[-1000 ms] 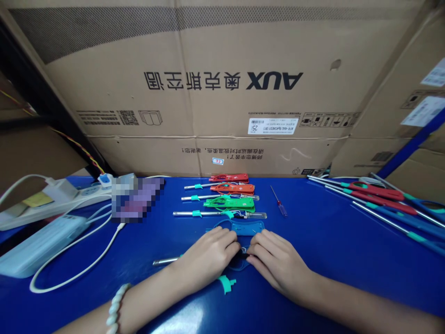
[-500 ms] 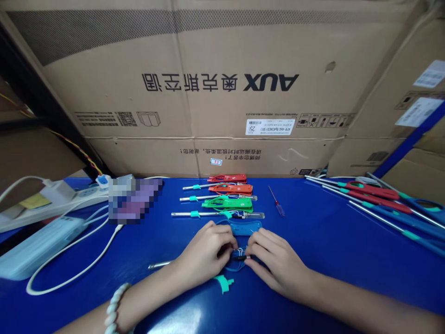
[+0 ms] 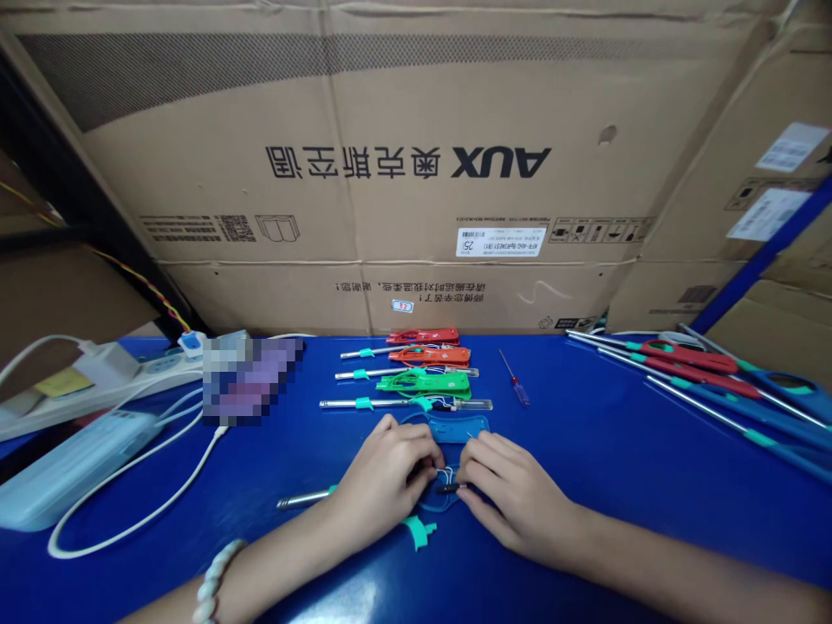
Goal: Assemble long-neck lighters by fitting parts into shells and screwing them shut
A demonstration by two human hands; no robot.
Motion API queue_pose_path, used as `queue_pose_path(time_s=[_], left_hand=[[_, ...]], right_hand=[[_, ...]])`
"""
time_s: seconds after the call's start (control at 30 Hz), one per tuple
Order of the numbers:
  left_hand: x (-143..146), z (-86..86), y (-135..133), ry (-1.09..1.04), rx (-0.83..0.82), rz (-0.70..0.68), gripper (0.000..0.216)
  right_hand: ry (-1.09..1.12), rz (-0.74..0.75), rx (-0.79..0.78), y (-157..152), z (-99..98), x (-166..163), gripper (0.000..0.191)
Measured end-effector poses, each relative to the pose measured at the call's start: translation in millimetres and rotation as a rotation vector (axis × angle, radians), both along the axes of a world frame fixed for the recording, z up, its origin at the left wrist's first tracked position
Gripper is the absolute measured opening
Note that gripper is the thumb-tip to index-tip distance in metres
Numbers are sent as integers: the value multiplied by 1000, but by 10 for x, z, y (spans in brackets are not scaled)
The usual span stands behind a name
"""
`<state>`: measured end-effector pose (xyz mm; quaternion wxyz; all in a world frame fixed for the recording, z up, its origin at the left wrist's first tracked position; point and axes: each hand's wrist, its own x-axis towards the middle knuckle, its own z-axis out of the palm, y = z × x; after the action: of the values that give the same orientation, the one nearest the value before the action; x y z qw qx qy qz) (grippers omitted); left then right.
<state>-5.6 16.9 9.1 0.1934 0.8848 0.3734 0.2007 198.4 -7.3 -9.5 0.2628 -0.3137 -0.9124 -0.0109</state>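
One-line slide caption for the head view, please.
Left hand and right hand before a blue shell, black part and white wires between them, screwdriver farther back.

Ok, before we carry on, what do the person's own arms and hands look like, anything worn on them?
Both the left hand and right hand are ungloved, with no sleeves showing on the forearms. A bracelet of pale, rounded beads circles the left wrist.

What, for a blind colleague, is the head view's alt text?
A bare right hand holds a small black cylinder; a bare left hand touches thin white wires over a glossy blue tabletop. Beyond lie blue, green, orange and red plastic shells and a purple-handled screwdriver.
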Motion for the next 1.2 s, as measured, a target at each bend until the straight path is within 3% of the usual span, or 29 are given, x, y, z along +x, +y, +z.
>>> queue_pose_path(time_s=[0.23, 0.4, 0.57, 0.8, 1.0, 1.2], left_hand=[[-29, -2, -1, 66, 120, -50, 9], [-174, 252, 15, 15, 161, -64, 9], [-320, 460, -58, 167, 7, -338, 11], [-304, 351, -122, 249, 6, -377, 11], [-256, 249, -67, 157, 118, -205, 9], [-209, 135, -42, 226, 224, -180, 11]], right_hand=[[13, 6, -35, -8, 3, 0, 21], [36, 23, -53, -8, 27, 6, 21], [32, 28, -45, -2, 35, 6, 23], [40, 33, -54, 6, 45, 11, 19], [39, 44, -85, 9, 37, 22, 20], [57, 45, -101, 21, 14, 22, 20]])
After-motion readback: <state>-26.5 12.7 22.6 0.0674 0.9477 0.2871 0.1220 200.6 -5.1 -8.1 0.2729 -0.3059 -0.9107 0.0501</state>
